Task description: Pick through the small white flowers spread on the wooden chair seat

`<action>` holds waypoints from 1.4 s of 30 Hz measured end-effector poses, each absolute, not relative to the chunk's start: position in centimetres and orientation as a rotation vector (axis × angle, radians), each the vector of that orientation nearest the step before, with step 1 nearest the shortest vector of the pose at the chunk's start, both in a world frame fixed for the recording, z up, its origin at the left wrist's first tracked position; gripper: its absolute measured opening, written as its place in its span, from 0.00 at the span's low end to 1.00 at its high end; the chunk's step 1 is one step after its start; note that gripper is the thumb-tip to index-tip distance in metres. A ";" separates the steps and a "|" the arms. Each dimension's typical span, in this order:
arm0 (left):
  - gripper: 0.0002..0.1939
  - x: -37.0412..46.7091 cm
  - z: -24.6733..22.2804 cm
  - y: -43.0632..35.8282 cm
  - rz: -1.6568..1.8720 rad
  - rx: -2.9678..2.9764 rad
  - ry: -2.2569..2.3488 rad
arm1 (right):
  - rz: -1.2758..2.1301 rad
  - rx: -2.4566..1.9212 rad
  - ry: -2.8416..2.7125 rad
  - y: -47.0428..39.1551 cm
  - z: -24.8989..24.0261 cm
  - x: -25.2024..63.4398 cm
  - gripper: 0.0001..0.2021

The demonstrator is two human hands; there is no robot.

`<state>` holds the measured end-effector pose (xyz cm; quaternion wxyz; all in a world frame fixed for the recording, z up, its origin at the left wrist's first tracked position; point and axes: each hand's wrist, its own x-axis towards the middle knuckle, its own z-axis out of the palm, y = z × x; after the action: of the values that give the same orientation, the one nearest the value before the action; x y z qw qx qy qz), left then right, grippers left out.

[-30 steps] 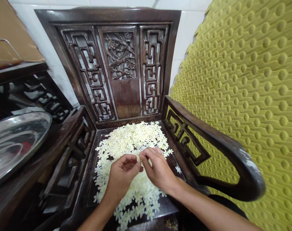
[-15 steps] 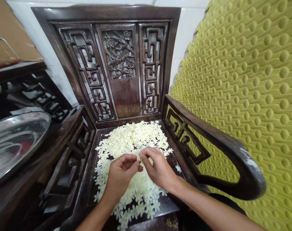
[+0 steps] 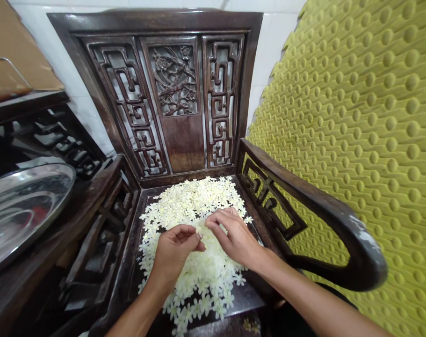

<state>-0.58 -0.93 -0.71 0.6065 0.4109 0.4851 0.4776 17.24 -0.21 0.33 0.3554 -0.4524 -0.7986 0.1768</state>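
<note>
Many small white-yellow flowers point(image 3: 198, 196) lie spread over the seat of a dark carved wooden chair point(image 3: 183, 140). Over the middle of them, my left hand point(image 3: 176, 250) pinches a small pale flower point(image 3: 199, 231) between thumb and fingertips. Just to its right, my right hand point(image 3: 230, 234) has its thumb and index finger close together near that flower. Whatever lies between the right fingertips is too small to make out against the pale flowers. The two hands are slightly apart.
A shiny metal tray point(image 3: 67, 187) stands at the left beside the chair's left armrest point(image 3: 97, 187). The right armrest point(image 3: 304, 187) curves forward on the other side. Behind it rises a yellow-green studded mat point(image 3: 374, 117). White tiles back the chair.
My hands have moved a little apart, the right one up and to the right, the left one slightly left. The small flower now shows more plainly at my left fingertips.
</note>
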 end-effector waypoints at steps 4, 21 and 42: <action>0.09 -0.5 -0.5 -1.0 1.089 1.003 1.097 | 0.534 -1.087 -2.063 -0.6 0.6 16.9 0.03; 0.07 -0.7 -0.6 -1.2 1.049 1.025 1.053 | 0.557 -1.030 -1.998 -0.1 0.1 17.1 0.06; 0.10 -0.8 -0.7 -1.2 1.005 0.912 1.034 | 0.661 -1.121 -2.028 -0.5 0.6 16.6 0.07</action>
<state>-0.78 -1.20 -0.74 0.6577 0.4029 0.4563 0.4437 16.61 -0.50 0.58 0.3581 -0.4343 -0.7859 0.2562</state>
